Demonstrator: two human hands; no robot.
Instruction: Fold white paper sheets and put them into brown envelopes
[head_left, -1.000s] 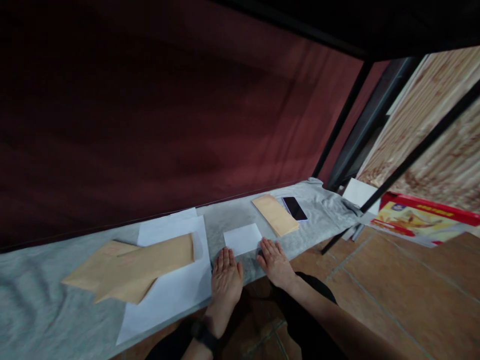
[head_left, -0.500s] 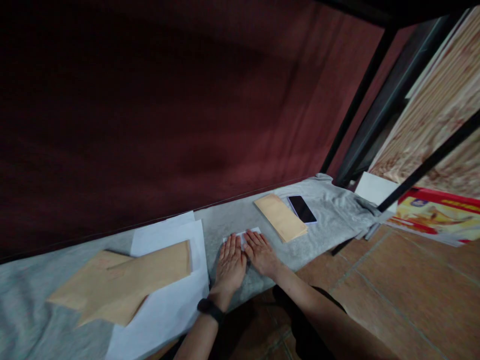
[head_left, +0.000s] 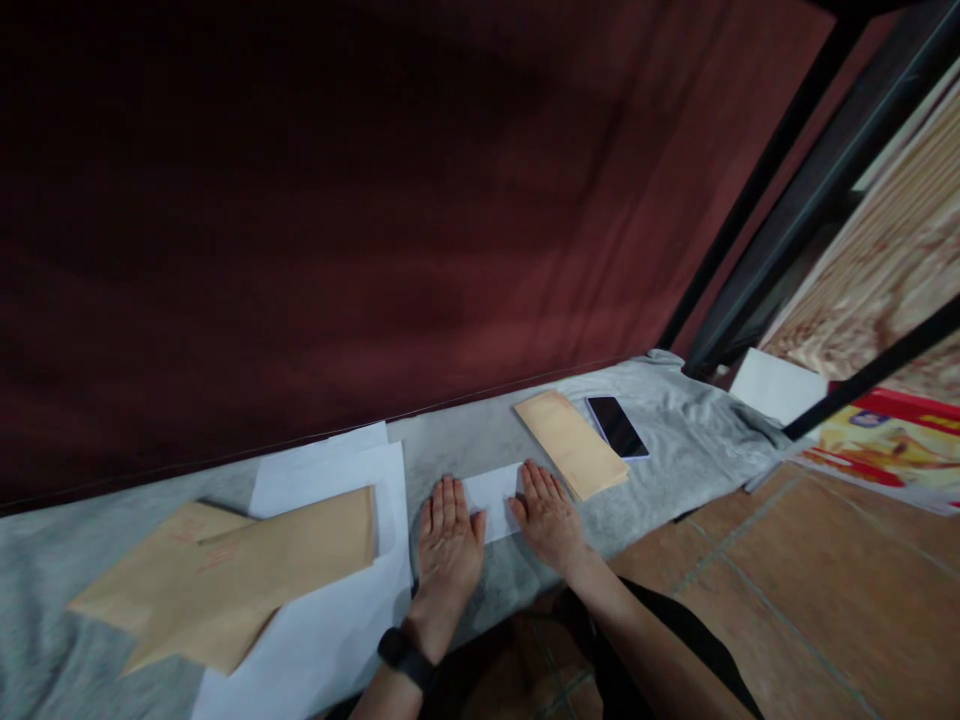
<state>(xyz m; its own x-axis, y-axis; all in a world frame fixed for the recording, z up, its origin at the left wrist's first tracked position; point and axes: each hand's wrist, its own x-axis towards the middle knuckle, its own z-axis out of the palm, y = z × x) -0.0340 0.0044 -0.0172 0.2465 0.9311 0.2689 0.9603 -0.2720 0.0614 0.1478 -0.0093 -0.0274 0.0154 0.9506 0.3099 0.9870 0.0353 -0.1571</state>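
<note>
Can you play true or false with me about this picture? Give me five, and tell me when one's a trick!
1. A small white paper shows between the left hand and the right hand. True.
2. The right hand is holding the phone. False: the phone lies on the grey cloth.
3. Brown envelopes lie partly over big white sheets. True.
4. The dark band is on the right wrist. False: the dark band is on the left wrist.
5. The phone's screen is dark. True.
</note>
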